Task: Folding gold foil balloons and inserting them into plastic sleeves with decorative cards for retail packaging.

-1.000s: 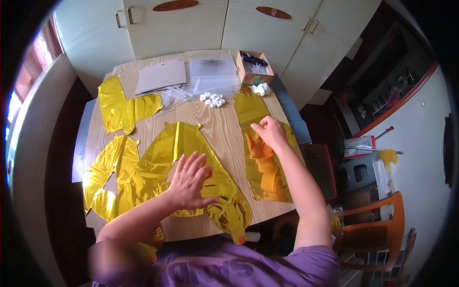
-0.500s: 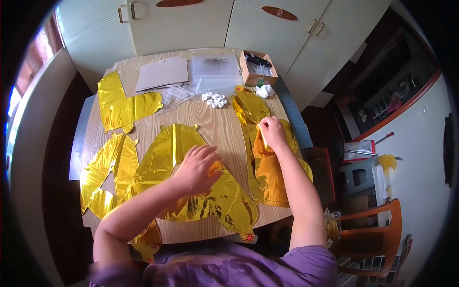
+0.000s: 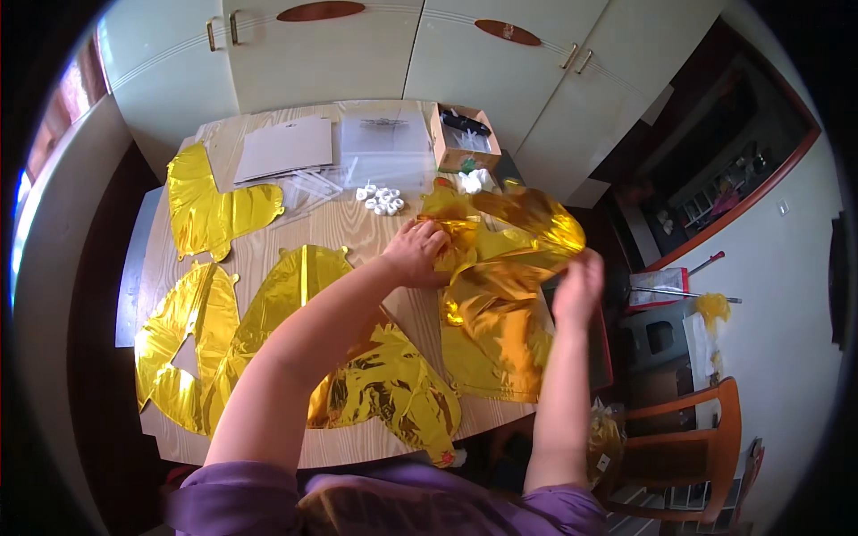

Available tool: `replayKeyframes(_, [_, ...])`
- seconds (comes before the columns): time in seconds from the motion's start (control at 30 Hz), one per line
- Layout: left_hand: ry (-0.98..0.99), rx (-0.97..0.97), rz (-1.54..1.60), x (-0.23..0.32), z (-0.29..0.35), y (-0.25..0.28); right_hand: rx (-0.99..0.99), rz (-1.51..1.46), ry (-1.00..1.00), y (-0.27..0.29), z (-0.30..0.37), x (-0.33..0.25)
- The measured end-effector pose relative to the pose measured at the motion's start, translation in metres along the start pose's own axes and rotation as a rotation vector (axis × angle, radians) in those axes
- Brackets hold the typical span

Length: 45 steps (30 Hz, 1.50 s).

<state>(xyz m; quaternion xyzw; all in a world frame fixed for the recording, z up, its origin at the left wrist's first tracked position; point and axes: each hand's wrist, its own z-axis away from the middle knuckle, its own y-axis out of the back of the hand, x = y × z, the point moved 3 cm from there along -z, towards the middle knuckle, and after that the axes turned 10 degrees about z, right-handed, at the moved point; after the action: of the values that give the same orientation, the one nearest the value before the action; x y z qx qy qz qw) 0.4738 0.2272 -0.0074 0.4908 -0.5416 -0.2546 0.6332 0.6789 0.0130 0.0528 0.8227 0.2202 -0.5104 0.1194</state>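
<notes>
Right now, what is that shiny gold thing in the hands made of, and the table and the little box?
The gold balloon looks like thin metallic foil film: mirror-bright, crinkled, folding softly between the left hand and right hand. The table seems wood or wood-look laminate: pale, matte, with grain lines. The small box appears to be brown cardboard, dull and open-topped.

Foil, wood, card.
Gold balloon (image 3: 500, 295): glossy crinkled metallic foil. Counter (image 3: 349, 228): matt pale wood grain. Far box (image 3: 456, 147): plain brown cardboard.
</notes>
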Motion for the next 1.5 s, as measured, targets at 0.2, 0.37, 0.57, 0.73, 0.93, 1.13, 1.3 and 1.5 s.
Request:
replayKeyframes(0.2, [0.050, -0.112, -0.030, -0.019, -0.008, 0.006, 0.400, -0.390, 0.213, 0.217, 0.036, -0.047])
replayKeyframes(0.37, [0.125, -0.268, -0.098, 0.006, -0.021, 0.032, 0.140, -0.781, 0.251, 0.379, 0.057, -0.092])
replayKeyframes(0.57, [0.174, -0.287, -0.004, 0.010, -0.038, 0.041, 0.672, -0.328, 0.181, 0.375, 0.041, -0.139])
replayKeyframes(0.73, [0.065, -0.107, -0.080, 0.052, -0.010, -0.009, 0.296, -0.319, 0.190, 0.293, 0.022, -0.154])
replayKeyframes(0.93, [-0.038, 0.126, 0.269, 0.039, 0.000, 0.008, -0.327, -0.323, 0.067, 0.094, 0.016, -0.152])
replayKeyframes(1.13, [0.044, 0.526, 0.262, -0.026, 0.096, 0.083, -0.606, 0.249, 0.130, -0.137, 0.087, -0.100])
replayKeyframes(1.3, [0.235, 0.749, 0.287, -0.073, 0.230, 0.135, -0.611, 0.606, 0.595, -0.273, 0.189, -0.075])
replayKeyframes(1.5, [0.201, 0.576, 0.270, -0.048, 0.317, 0.109, -0.709, 1.022, 0.553, -0.312, 0.220, -0.042])
